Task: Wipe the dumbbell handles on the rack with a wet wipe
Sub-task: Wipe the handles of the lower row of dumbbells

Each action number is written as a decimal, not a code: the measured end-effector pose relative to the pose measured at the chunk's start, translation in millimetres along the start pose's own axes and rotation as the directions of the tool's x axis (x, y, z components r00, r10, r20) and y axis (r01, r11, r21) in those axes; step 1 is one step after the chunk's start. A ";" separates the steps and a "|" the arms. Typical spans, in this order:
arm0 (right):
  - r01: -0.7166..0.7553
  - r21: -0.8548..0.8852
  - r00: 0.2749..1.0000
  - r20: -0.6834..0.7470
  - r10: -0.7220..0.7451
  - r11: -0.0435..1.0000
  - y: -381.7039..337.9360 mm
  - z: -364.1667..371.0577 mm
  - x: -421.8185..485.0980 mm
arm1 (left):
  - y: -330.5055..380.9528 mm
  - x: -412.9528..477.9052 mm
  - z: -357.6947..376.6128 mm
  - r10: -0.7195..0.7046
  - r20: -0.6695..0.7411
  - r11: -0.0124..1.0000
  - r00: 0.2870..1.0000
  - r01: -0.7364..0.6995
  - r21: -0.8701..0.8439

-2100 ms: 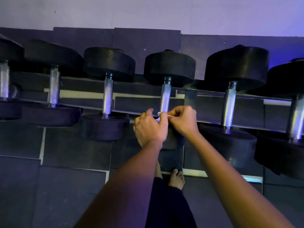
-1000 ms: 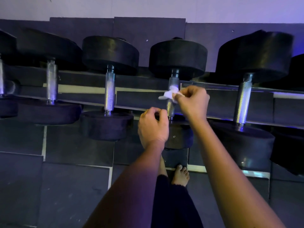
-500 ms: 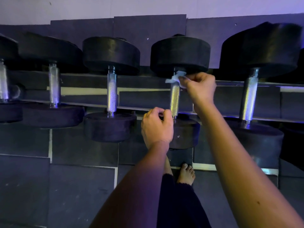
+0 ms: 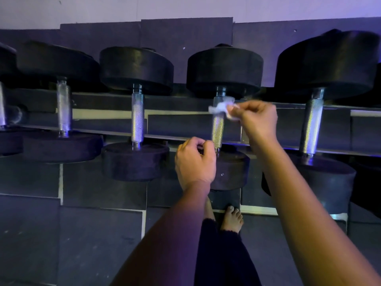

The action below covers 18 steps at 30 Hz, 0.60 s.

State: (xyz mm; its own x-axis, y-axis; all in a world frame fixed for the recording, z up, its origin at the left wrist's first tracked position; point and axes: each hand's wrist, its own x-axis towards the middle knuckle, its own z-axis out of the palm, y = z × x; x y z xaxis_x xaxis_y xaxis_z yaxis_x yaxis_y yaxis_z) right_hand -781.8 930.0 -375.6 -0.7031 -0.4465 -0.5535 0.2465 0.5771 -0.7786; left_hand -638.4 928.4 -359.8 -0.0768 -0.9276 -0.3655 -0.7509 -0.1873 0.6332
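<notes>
Several black dumbbells with silver knurled handles lie across the rack (image 4: pixel 175 104). My right hand (image 4: pixel 257 118) pinches a crumpled white wet wipe (image 4: pixel 221 108) against the upper end of one dumbbell handle (image 4: pixel 217 131), right of centre. My left hand (image 4: pixel 193 164) hovers beside the lower end of that same handle, over the near weight. Its fingers are curled and nothing shows in them.
Neighbouring dumbbell handles stand to the left (image 4: pixel 137 116) and to the right (image 4: pixel 311 124), with another further left (image 4: pixel 64 108). My bare foot (image 4: pixel 232 219) rests on the dark tiled floor below the rack. A pale wall rises behind.
My right hand slid the wipe up the handle from near its lower end to its upper end. My left hand let go of the wipe and stayed by the lower end.
</notes>
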 end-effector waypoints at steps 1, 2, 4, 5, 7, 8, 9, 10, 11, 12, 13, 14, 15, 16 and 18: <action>0.006 0.034 1.000 -0.011 -0.005 0.999 -4.4 4.3 8.3 | -0.4 -0.3 -0.2 0.005 -0.001 1.000 1.000 -0.005 -0.001; 0.001 0.064 1.000 -0.011 -0.001 0.998 -6.4 8.2 14.6 | -0.7 -0.6 0.1 0.008 -0.001 1.000 1.000 -0.008 0.001; 0.002 0.062 1.000 -0.015 -0.001 0.998 -6.5 12.1 17.2 | -0.4 -1.2 -0.1 0.014 0.001 1.000 1.000 -0.014 0.008; 0.006 0.018 1.000 -0.009 -0.006 1.000 -5.7 11.0 12.5 | 0.0 -1.1 -0.2 0.017 0.001 1.000 1.000 -0.017 0.012; 0.006 -0.117 0.999 0.035 -0.002 0.993 3.1 4.8 -4.0 | 1.3 -1.0 -0.2 0.013 0.003 1.000 1.000 -0.013 0.019; 0.011 -0.184 0.997 0.079 0.004 0.983 8.6 0.2 -15.0 | 1.7 -1.0 0.0 0.009 -0.001 1.000 1.000 -0.009 0.025; 0.018 -0.237 0.991 0.129 0.013 0.971 14.5 -4.3 -25.7 | 1.8 -1.0 0.0 0.009 -0.006 1.000 1.000 -0.009 0.029; 0.026 -0.273 0.985 0.174 0.023 0.962 19.4 -8.2 -35.2 | 1.9 -0.8 0.3 0.010 -0.012 1.000 1.000 -0.009 0.029; 0.041 -0.299 0.980 0.200 0.021 0.953 22.6 -10.8 -42.6 | 2.4 -0.8 0.0 0.007 -0.014 1.000 1.000 -0.007 0.026; 0.066 -0.314 0.979 0.205 0.000 0.947 25.0 -11.5 -46.9 | 2.3 -0.5 0.0 0.002 -0.012 1.000 1.000 -0.002 0.022; 0.089 -0.314 0.981 0.193 -0.028 0.945 25.4 -10.9 -48.1 | 2.3 -0.5 -0.1 -0.002 -0.010 1.000 1.000 0.002 0.020; 0.098 -0.289 0.985 0.162 -0.052 0.952 23.8 -8.9 -46.3 | 2.2 0.0 0.1 -0.003 -0.012 1.000 1.000 0.004 0.021; 0.103 -0.247 0.991 0.110 -0.078 0.964 19.8 -6.0 -43.1 | 2.1 -0.3 0.2 0.000 -0.013 1.000 1.000 0.000 0.025; 0.116 -0.202 0.993 0.044 -0.109 0.972 14.4 -2.1 -37.9 | 1.8 -0.8 0.4 0.007 -0.010 1.000 1.000 -0.007 0.027; 0.180 -0.164 0.979 -0.070 -0.194 0.970 -2.0 5.3 -24.0 | 1.7 -1.4 -0.4 0.014 0.001 0.999 1.000 -0.014 0.031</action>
State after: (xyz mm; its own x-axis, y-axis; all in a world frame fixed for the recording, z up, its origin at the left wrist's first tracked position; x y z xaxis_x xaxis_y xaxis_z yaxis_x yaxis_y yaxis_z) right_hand -761.9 936.0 -362.3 -0.7823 -0.5011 -0.3701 0.0026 0.5915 -0.8063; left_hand -639.3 929.3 -357.9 -0.0881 -0.9300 -0.3568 -0.7695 -0.1639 0.6172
